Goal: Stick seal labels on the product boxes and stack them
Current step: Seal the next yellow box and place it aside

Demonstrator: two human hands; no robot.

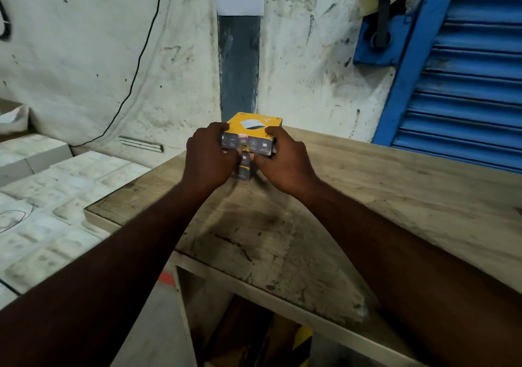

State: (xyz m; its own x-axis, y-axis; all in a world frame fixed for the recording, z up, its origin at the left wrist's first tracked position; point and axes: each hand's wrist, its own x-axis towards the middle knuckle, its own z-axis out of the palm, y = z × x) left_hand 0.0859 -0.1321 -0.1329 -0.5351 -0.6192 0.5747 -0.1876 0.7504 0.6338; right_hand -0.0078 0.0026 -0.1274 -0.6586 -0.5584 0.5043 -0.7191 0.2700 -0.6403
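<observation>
My L hand point(210, 157) & R hand point(285, 160) grip yellow box point(254, 125) btwn them, dead ahead, broad side facing me.

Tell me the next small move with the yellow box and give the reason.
Probably rub the thumbs over the seal label to press it flat. Both the left hand and right hand grip the yellow box at its sides, and the label straddles its top front edge, so it may not be pressed down yet; the box appears to rest on a lower box on the table.
</observation>
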